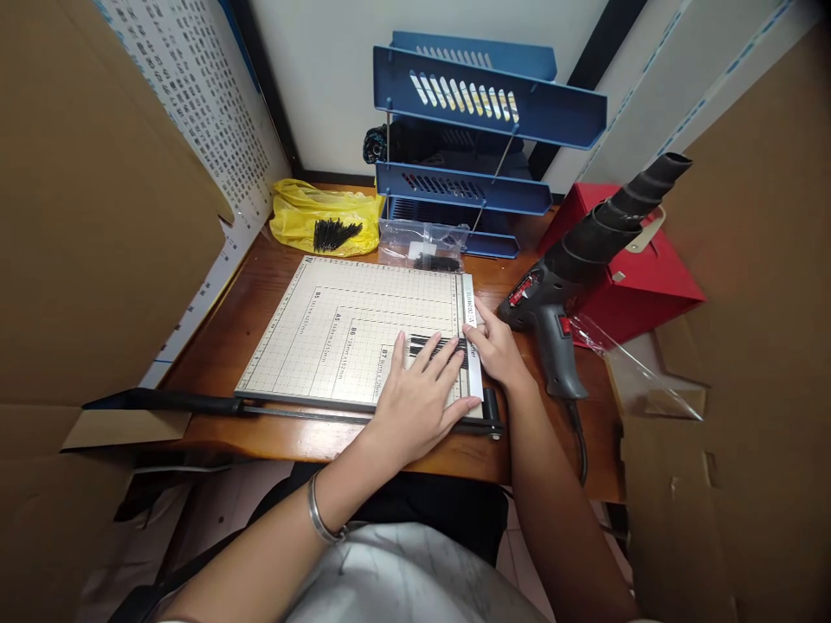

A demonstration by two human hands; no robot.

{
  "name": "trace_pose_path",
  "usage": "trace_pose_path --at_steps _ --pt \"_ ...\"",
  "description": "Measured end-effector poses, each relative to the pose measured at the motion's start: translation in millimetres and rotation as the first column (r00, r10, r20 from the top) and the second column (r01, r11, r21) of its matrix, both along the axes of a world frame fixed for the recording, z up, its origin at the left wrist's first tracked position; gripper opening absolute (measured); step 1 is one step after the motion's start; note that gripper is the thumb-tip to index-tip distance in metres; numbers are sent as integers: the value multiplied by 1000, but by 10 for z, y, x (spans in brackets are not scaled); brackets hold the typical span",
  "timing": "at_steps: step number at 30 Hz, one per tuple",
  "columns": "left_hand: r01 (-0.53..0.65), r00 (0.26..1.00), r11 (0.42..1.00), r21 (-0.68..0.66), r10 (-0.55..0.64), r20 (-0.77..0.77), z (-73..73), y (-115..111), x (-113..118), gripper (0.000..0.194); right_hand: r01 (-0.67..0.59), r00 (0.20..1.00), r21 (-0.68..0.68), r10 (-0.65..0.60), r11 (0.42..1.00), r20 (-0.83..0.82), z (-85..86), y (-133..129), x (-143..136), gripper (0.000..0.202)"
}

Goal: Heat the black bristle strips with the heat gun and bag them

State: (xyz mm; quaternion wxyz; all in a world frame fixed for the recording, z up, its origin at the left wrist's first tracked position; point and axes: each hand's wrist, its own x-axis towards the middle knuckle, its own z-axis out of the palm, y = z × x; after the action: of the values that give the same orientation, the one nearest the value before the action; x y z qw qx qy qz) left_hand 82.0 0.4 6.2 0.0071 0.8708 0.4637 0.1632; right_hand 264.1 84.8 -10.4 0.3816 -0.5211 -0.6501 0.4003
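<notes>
A cream paper cutter [292,346] with printed grid lines lies on the wooden table, its black-handled blade arm [195,402] down along the near edge. Several thin black strips [421,346] lie side by side at its right end. My left hand [419,394] rests flat over these strips, fingers spread, the thumb reaching the white ruler rail [476,381]. At that rail is my right hand [497,350], thumb on top and index finger stretched along the outer side. Its other fingers are mostly hidden. The far ends of the strips under my left hand are also hidden.
A black heat gun [551,303] stands on the right, nozzle up, before a red box [633,303]. Behind the cutter are a yellow bag [305,203] with black strips, a clear bag [402,238] and a blue tray rack [441,177]. Cardboard walls [746,389] flank the table.
</notes>
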Motion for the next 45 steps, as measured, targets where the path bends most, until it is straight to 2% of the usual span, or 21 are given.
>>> trace_pose_path --at_steps 4,21,31,45 --pt "-32 999 999 1 32 13 -1 4 4 61 5 1000 0 -5 1000 0 -1 -2 1 66" --pt "-6 1000 998 -62 6 4 -13 1 29 68 5 1000 8 -5 1000 11 4 4 2 60" --pt "-30 999 999 -31 30 -13 -30 1 38 66 -2 1000 5 2 1000 19 0 8 9 58" --pt "-25 1000 999 -36 25 12 -31 -1 35 71 5 1000 -12 -5 1000 16 19 0 0 65"
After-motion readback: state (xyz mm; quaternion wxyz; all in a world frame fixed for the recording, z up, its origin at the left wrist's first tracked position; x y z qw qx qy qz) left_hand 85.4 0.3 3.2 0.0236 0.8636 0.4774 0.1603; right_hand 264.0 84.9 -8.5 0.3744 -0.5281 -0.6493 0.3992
